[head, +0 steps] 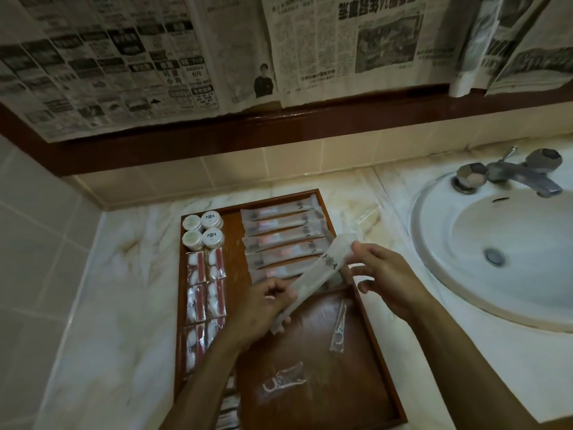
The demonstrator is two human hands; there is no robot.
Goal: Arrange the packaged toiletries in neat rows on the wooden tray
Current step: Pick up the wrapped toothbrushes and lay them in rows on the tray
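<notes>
The left hand (263, 301) grips the near end of a long white packet (313, 276), and the right hand (383, 274) pinches its far end with the fingertips. So the packet hangs slanted above the wooden tray (313, 193), just near the row of long packets (283, 235). I think it is held at both ends to turn it parallel to that row before laying it down.
</notes>
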